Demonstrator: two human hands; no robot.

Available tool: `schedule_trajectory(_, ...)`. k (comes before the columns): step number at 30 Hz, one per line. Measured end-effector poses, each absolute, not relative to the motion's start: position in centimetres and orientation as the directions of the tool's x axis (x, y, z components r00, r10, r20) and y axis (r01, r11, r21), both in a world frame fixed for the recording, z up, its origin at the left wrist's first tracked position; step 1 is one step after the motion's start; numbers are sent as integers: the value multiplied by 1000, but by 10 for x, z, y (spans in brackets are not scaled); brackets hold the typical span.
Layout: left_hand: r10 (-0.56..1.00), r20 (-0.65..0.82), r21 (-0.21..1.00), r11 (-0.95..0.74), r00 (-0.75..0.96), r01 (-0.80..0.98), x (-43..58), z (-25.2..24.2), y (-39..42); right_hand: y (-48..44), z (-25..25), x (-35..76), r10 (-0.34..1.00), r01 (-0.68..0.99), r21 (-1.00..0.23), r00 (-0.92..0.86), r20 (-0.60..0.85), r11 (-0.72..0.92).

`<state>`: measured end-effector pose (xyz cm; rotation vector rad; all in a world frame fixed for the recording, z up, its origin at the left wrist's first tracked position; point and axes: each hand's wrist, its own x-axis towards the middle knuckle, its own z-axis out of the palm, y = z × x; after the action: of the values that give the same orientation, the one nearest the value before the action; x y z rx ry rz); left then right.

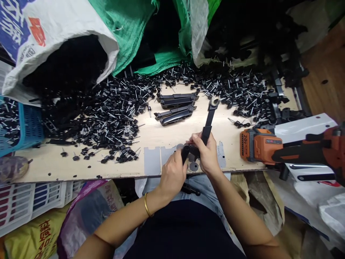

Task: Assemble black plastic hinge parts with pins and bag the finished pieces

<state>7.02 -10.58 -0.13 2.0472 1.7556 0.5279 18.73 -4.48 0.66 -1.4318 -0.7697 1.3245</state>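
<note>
My right hand (208, 154) is wrapped around a long black plastic arm (209, 118), which points away from me and ends in an open hook-like ring. Just left of it, my left hand (174, 171) is closed around a black rod-like piece (185, 153). Whether the two pieces are joined is hidden by my fingers. Both hands are over the near edge of the wooden bench (151, 136), above some grey patches (152, 160). Beyond them lie several similar black folded arms (178, 113) in a small group.
Heaps of black-headed screws (115, 122) spread left and right across the bench. An orange cordless drill (261, 145) lies at right. A white sack (107, 39) and green sack (129, 32) stand behind; a blue basket (31, 124) is at left.
</note>
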Motion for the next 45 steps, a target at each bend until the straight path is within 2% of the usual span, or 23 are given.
schedule_trajectory(2,981,-23,542,-149,191,827,69,0,-110,-48,12,188,904,-329,-857,21,-426,-396)
schedule_trajectory(4,966,-112,585,-127,235,801,67,3,-114,-51,16,187,850,-381,-766,-138,-508,-519)
schedule_trajectory(5,956,-161,601,-103,246,793,67,4,-116,-53,15,186,829,-384,-740,-156,-537,-552)
schedule_trajectory(9,906,-356,563,13,228,826,68,8,-119,-61,3,176,794,-425,-726,25,-607,-541)
schedule_trajectory(12,860,-458,491,34,225,871,70,8,-117,-64,-8,171,765,-420,-699,18,-644,-579)
schedule_trajectory(15,859,-461,443,8,220,896,71,6,-114,-65,-14,170,774,-447,-709,58,-631,-545)
schedule_trajectory(19,869,-426,436,-46,251,899,70,5,-111,-64,-14,173,777,-460,-714,77,-625,-528)
schedule_trajectory(25,799,-532,401,-54,280,915,71,6,-106,-62,-21,170,789,-465,-723,79,-609,-511)
schedule_trajectory(29,744,-521,487,-143,418,861,59,2,-83,-64,-32,178,784,-443,-761,183,-594,-474)
schedule_trajectory(31,726,-470,494,-254,501,831,48,-1,-60,-63,-34,202,793,-322,-808,215,-571,-494)
schedule_trajectory(33,729,-417,426,-371,543,825,39,-5,-34,-59,-31,240,820,-74,-873,314,-479,-482)
schedule_trajectory(35,727,-353,346,-483,588,804,36,-9,-10,-45,-25,281,852,266,-879,464,-242,-395)
schedule_trajectory(37,694,-258,303,-602,672,739,39,-13,5,-19,-21,310,892,574,-765,452,-2,-292)
schedule_trajectory(39,643,-145,292,-699,752,653,44,-15,10,20,-26,320,946,791,-594,289,148,-149)
schedule_trajectory(42,602,19,340,-755,798,561,42,-16,3,84,-44,311,972,920,-392,96,215,-5)
schedule_trajectory(45,739,132,372,-655,661,658,15,-17,-2,128,-54,302,972,917,-399,73,225,23)
